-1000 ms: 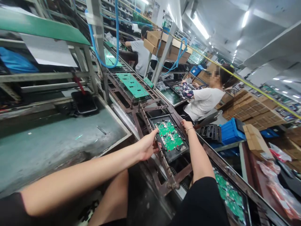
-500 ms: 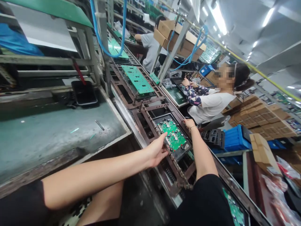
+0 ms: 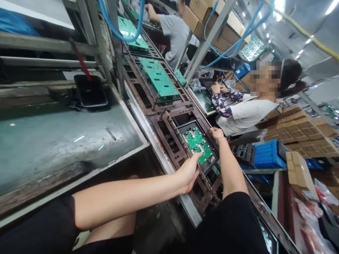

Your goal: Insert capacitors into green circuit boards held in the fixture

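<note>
A green circuit board [image 3: 196, 143] crowded with small parts lies in a dark rectangular tray [image 3: 188, 126], which sits within a brown metal carrier frame [image 3: 176, 162] on the line. My left hand [image 3: 189, 173] is closed on the near bar of that frame; its thumb reaches over the bar toward the board, and its fingers curl low, partly hidden. Across the tray, my right hand [image 3: 217, 134], with a bracelet at the wrist, has its fingers bent over the frame's far edge. Both hands flank the board.
Farther up the line, a bare green board [image 3: 159, 77] rests in another carrier. On the left are a workbench [image 3: 58, 141] and a black tray [image 3: 91, 91]. Opposite, a co-worker [image 3: 246, 109] handles wires. A blue hose [image 3: 122, 35] hangs overhead; a blue bin [image 3: 268, 155] stands right.
The view has shifted and turned slightly. My left hand has slid a little along the near bar, closer to the board's lower end. My right hand stays at the far edge.
</note>
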`<state>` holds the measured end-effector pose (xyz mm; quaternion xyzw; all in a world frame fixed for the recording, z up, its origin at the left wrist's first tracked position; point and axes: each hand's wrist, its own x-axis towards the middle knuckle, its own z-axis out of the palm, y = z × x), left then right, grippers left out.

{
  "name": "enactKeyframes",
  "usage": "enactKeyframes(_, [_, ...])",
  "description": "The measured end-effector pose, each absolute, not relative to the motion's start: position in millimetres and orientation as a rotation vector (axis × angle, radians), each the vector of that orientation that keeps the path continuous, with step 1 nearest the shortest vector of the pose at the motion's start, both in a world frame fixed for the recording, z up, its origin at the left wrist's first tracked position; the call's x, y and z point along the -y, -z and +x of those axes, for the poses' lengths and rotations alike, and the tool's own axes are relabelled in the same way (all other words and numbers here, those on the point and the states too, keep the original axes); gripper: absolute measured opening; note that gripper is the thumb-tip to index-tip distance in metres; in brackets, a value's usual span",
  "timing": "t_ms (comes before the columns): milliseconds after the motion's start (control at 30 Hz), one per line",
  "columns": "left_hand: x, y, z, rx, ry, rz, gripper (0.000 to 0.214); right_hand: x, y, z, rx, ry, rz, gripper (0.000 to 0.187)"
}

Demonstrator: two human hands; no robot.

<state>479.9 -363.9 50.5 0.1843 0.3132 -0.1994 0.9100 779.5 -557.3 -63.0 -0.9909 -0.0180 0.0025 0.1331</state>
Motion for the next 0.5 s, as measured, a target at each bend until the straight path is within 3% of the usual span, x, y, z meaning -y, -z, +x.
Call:
enactKeyframes(367, [368.9,-31.7,480.6,-0.549,0.477,0.468,0.011,546.6,50.6,768.5,-0.031,-0.037,-2.946,0.029])
enactKeyframes(500, [343.5,-17.8,474.7,-0.510,0.627,0.740,0.020,510.9,-1.4,755.8,0.241,0.461,-2.910,0.040])
